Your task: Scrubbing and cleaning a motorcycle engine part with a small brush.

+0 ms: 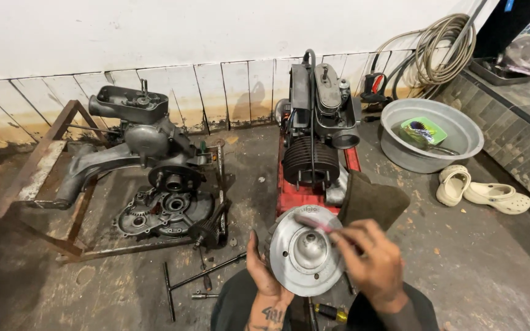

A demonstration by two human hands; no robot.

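The left hand (262,270) grips a round metal disc (302,251) by its left edge; the right hand (372,260) holds a pink brush (314,223) against it.

One head-worn camera looks steeply down and forward from above the person's lap, close over the left hand (264,270) and right hand (372,260). Just beyond the fingers (345,236) lies the concrete floor (473,257); well beyond them, the white wall (216,30) closes the view.
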